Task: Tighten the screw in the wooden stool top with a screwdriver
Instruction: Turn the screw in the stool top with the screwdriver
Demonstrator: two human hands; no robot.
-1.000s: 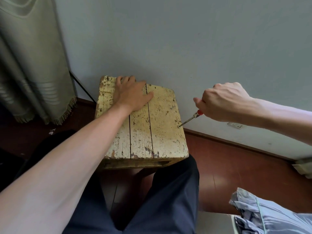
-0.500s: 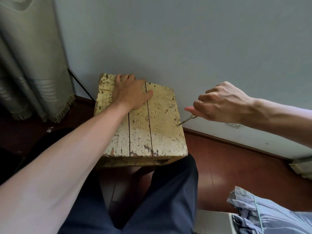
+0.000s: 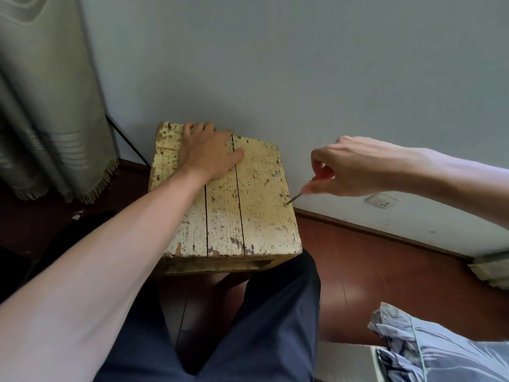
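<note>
Wooden stool top (image 3: 261, 216) under the flat left hand (image 3: 209, 155); right hand (image 3: 355, 166) fingers pinch the screwdriver (image 3: 296, 197), slanting lower-left onto the screw (image 3: 286, 204)

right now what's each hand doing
Left hand: open, flat on the stool top.
Right hand: gripping the screwdriver.

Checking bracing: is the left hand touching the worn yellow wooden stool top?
Touching. Head view: left hand lies palm-down on the worn yellow wooden stool top.
</note>
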